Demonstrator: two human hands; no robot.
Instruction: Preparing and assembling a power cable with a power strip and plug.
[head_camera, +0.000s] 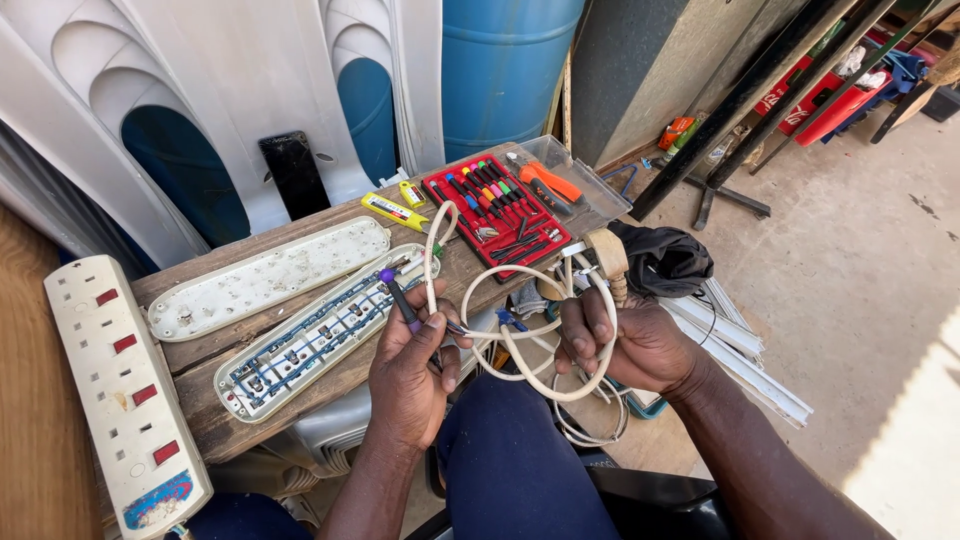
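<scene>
I note my left hand (408, 350) clamped on a purple-tipped black screwdriver (400, 297). My right hand (630, 340) grips the looped white plastic cable (520, 352), beside the opened white socket strip (320, 335).

From my view the wooden worktop (200, 375) is crowded: the opened power strip base (320, 335) and its cover (265, 278) lie side by side across it, with the red screwdriver case (497, 212) and a yellow tester (395, 212) filling the far end, so I see only narrow bare strips at the near edge. The loops of white cable (540, 350) hang between my left hand (410, 370) and right hand (630, 340), blocking the gap over my lap. To the right the concrete floor (860, 300) lies open beyond the white trunking strips (750, 350), while white chairs (230, 90) and a blue barrel (500, 60) wall off the far side.
</scene>
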